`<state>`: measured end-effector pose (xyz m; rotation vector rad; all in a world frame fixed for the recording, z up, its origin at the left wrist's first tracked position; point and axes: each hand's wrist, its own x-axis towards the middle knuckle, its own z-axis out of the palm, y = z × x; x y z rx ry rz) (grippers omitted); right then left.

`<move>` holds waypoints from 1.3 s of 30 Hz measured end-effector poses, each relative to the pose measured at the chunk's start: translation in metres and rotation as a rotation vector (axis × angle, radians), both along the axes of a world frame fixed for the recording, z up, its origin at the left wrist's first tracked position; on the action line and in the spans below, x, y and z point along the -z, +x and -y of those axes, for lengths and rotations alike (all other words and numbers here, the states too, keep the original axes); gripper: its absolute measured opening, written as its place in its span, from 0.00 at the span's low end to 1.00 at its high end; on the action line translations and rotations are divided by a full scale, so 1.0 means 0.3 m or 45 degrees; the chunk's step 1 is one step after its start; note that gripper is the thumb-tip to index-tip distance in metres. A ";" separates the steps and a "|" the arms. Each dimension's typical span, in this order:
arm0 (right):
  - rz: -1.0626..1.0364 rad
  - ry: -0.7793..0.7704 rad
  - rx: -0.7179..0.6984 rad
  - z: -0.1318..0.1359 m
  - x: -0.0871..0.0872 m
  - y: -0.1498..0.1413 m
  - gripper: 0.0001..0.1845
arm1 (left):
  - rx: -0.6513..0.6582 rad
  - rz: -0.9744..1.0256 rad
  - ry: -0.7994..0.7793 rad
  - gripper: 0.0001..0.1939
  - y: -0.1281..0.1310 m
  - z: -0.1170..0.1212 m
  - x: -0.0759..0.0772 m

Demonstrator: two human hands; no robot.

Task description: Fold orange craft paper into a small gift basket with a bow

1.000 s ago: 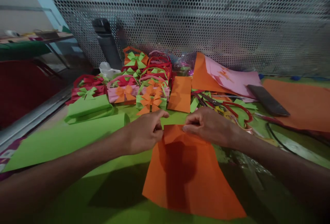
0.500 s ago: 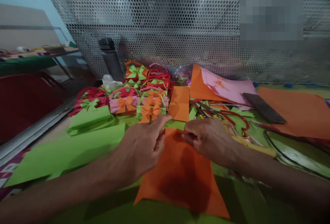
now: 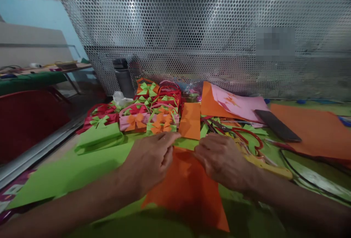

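Orange sheet: on green-covered desk, far edge spanning from left grip to right grip, body running back toward near side, partly under left grip. Left: narrow, pinched on far-left corner, index finger out past edge. Right: curled tight on far-right end, fingertips partly hidden. Just beyond edge: folded orange paper, with small paper bags to its left.
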<state>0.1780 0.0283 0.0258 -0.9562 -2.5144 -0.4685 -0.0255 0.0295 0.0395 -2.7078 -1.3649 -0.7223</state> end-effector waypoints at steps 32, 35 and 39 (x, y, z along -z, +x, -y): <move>-0.084 0.353 -0.103 0.064 -0.011 -0.043 0.15 | 0.313 0.032 0.514 0.07 0.043 0.052 0.009; -0.101 0.369 -0.114 0.069 -0.010 -0.047 0.16 | 0.365 0.061 0.535 0.07 0.041 0.051 0.013; -0.105 0.390 -0.106 0.081 -0.023 -0.046 0.17 | 0.409 0.087 0.533 0.05 0.034 0.050 0.006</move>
